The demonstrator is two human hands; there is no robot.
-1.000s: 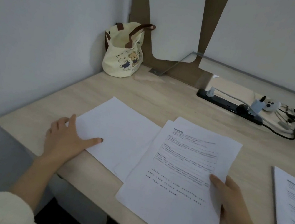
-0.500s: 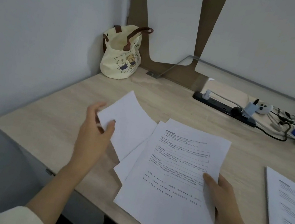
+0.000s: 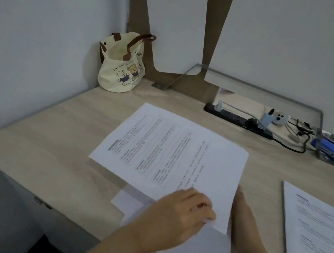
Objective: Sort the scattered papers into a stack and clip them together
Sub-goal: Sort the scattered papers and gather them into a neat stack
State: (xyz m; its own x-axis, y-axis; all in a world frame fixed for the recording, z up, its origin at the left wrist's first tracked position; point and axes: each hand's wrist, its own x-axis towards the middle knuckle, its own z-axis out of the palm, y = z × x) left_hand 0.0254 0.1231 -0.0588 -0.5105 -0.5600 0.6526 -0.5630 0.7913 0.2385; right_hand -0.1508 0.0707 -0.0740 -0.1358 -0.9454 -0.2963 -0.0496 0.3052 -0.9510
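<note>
Both hands, left hand (image 3: 182,215) and right hand (image 3: 243,216), pinch a printed sheet (image 3: 170,151); tote bag (image 3: 121,68) contents hidden.

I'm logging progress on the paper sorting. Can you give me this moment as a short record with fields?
top sheet: printed page, turned sideways over the other sheets
left hand: pinching the top sheet's near edge
right hand: against the sheets' right edge
sheets underneath: partly showing
separate papers: at far right, untouched
clip: none seen on the papers
desk: wooden
</note>
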